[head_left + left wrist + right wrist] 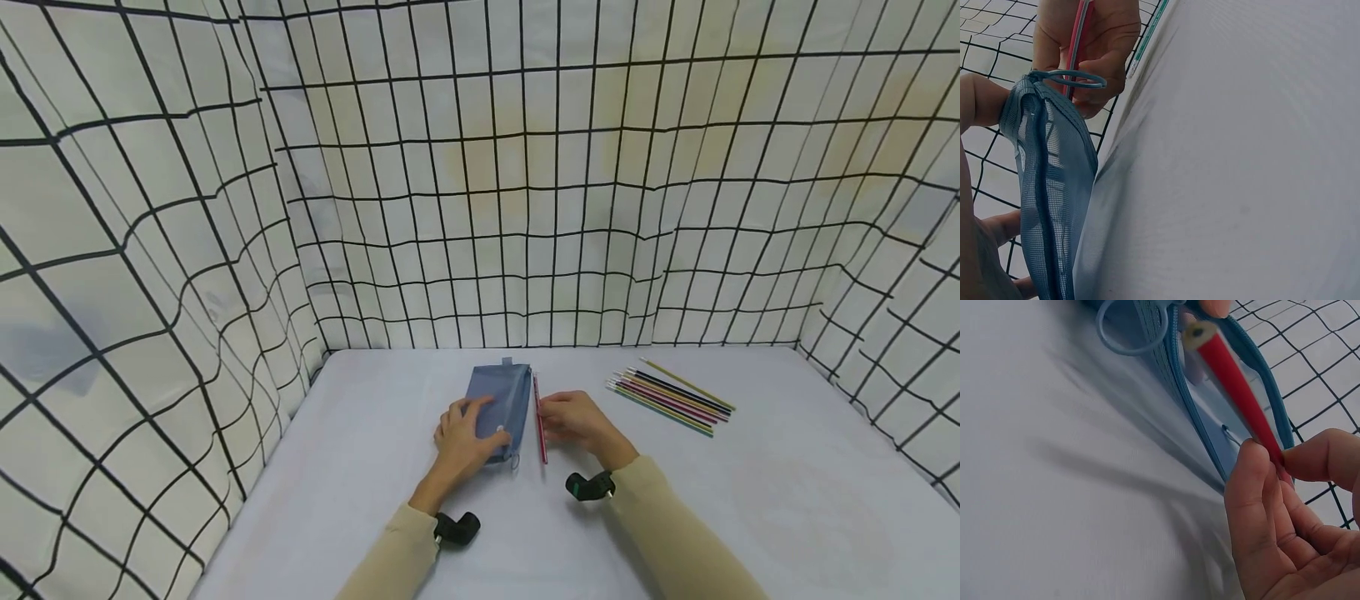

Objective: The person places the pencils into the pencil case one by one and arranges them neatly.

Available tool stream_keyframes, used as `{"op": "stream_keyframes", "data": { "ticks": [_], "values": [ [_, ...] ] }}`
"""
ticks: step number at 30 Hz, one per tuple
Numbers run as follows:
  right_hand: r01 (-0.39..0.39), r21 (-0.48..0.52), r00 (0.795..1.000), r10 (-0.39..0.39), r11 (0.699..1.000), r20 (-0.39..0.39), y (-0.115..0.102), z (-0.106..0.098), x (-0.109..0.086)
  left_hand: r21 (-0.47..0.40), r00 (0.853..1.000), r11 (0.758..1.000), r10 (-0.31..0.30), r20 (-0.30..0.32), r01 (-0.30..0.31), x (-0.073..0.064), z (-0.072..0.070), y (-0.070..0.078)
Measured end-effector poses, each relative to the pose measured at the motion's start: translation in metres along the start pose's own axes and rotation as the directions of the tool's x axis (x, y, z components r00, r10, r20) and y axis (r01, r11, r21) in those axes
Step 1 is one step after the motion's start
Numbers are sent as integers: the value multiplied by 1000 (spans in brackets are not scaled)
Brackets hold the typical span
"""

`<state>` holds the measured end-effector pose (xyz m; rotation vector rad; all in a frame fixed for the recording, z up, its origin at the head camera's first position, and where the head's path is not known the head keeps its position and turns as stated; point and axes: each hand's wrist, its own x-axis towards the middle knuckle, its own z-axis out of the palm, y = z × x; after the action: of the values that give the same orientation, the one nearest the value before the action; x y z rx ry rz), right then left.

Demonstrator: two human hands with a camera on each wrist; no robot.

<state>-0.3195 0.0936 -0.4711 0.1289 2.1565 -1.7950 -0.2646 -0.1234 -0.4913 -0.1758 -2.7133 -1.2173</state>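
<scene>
A blue mesh zip pouch (516,398) lies on the white table, its side facing the right hand unzipped. My left hand (465,437) grips the pouch at its near left part, fingers spread over the top and thumb by the near edge. Between thumb and fingertips, my right hand (573,419) pinches a red pencil (1235,381). The pencil is right beside the pouch's open zipper (1200,425), its flat unsharpened end towards the right wrist camera. A blue ring (1079,79) hangs from the pouch's near corner.
Several coloured pencils (671,398) lie in a slanted row on the table (787,500), right of the right hand. Black netting (555,167) over white sheeting stands behind the table and at both sides.
</scene>
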Motion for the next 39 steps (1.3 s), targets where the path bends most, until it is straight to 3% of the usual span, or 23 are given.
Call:
{"op": "stream_keyframes", "data": {
  "ticks": [14,27,39],
  "values": [
    [-19,62,999,17,998,31,-9,18,15,2,1000,1000,-10,-5,10,0,1,0],
    [-33,232,999,23,972,46,-9,26,25,2,1000,1000,-26,18,26,0,0,2],
    [-19,235,999,11,972,34,-11,35,24,-1,1000,1000,-17,2,17,0,1,1]
  ]
}}
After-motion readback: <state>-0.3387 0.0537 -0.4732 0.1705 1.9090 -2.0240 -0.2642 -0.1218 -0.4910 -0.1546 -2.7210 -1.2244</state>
